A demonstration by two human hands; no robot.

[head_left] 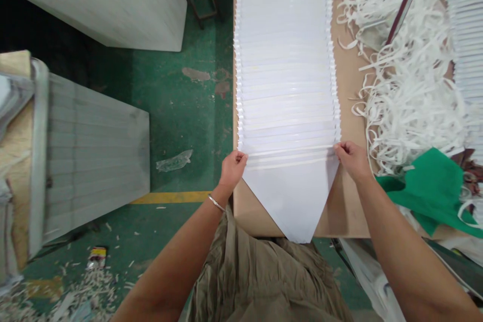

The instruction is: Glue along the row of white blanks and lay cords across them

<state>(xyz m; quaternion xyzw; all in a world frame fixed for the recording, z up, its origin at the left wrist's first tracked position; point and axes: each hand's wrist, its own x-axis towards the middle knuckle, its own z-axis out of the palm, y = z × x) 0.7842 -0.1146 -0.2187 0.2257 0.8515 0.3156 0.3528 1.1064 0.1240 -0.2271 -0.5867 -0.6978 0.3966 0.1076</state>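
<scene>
A long row of overlapping white folded paper pieces [287,70] runs away from me along a brown table [349,211]. The nearest piece [292,196] ends in a point that hangs over the table's front edge. My left hand [233,168] is closed on the left edge of the nearest pieces. My right hand [350,157] is closed on their right edge. Both hands grip the same few sheets at the front of the row.
A heap of white paper strips [407,85] covers the table to the right, with a green bag [433,188] by it and another white stack [468,25] at far right. Left of the table lie green floor [177,110], a white bin [113,0], a grey stack [94,156] and scraps.
</scene>
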